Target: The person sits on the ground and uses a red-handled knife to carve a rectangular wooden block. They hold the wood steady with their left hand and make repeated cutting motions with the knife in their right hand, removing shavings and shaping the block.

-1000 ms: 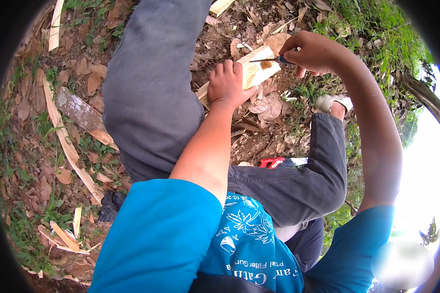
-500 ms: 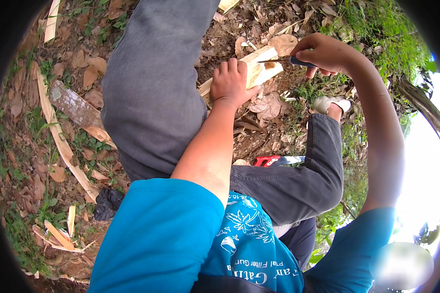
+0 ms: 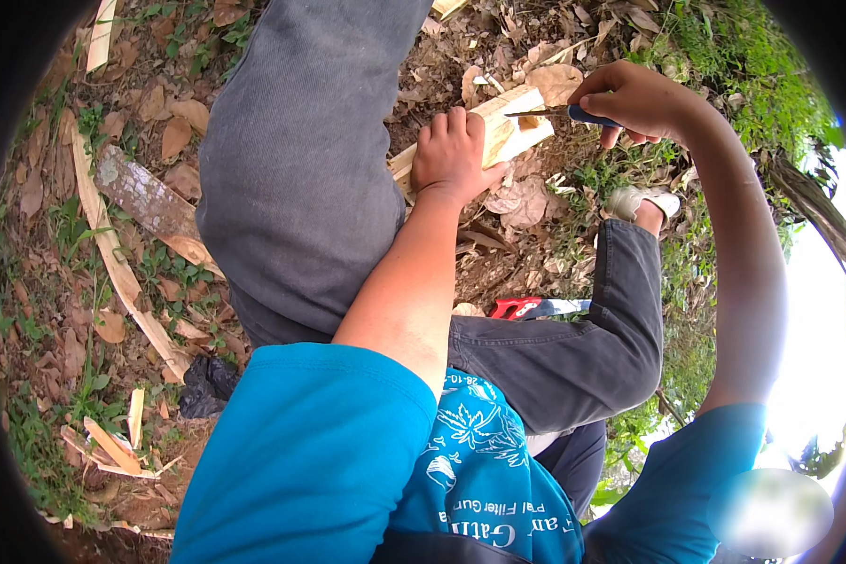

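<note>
Outdoor ground (image 3: 56, 282): brown soil, dry leaves, sparse grass. Pale wood strips (image 3: 113, 263) at left. Green foliage (image 3: 752, 85) far right. Bright daylight glare near right.

wood piece (image 3: 503, 132): pale, freshly cut, matt, rough-fibred | knife (image 3: 573, 115): dull grey metal blade, smooth dark-blue plastic-looking handle | trousers (image 3: 301, 169): grey woven cloth, matt | shirt (image 3: 329, 461): blue cloth, smooth, matt | ground (image 3: 56, 282): dry leaves, pale wood strips, rough
</note>
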Demonstrator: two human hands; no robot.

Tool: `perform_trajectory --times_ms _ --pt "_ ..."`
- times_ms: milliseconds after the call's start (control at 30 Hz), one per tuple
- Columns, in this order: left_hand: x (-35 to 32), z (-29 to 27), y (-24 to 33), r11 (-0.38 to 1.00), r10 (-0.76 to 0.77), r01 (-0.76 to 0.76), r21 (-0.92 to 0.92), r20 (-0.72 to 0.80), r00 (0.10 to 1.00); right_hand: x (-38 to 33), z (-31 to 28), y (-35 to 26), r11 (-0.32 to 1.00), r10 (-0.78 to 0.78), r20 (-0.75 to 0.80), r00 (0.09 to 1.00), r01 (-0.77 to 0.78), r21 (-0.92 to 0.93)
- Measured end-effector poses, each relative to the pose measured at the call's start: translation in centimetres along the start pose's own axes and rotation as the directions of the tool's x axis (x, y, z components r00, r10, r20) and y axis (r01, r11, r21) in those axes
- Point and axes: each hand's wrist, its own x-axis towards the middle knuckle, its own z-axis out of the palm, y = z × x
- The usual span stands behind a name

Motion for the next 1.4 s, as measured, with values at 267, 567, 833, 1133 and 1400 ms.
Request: perform_trajectory --times_ms 267,567,833,1133,1400 --pt "0.0 0.0 0.1 1.0 -0.005 0.005 0.005 0.002 1.0 0.2 0.1 0.3 0.998 -0.02 0.028 0.999 0.018 0.068" --pt "0.1 -0.1 0.3 1.0 -0.012 0.011 0.006 0.048 0.999 0.8 0.8 -2.1 1.0 0.029 -0.018 0.999 -0.029 -0.004" --pt "0.2 0.7 0.2 0.999 -0.032 0.031 0.016 0.024 0.999 -2.2 11.7 -1.2 0.986 -0.155 -0.575 0.804 0.158 -0.045" --pt "0.2 0.2 0.6 0.997 -0.044 0.04 0.063 0.053 0.998 -3.7 21.0 1.2 0.91 0.045 -0.725 0.688 0.272 0.315" --pt "0.1 0.1 0.5 0.997 -0.038 0.035 0.064 0.04 0.998 -4.5 10.9 3.0 0.994 -0.108 -0.539 0.836 0.109 -0.03"
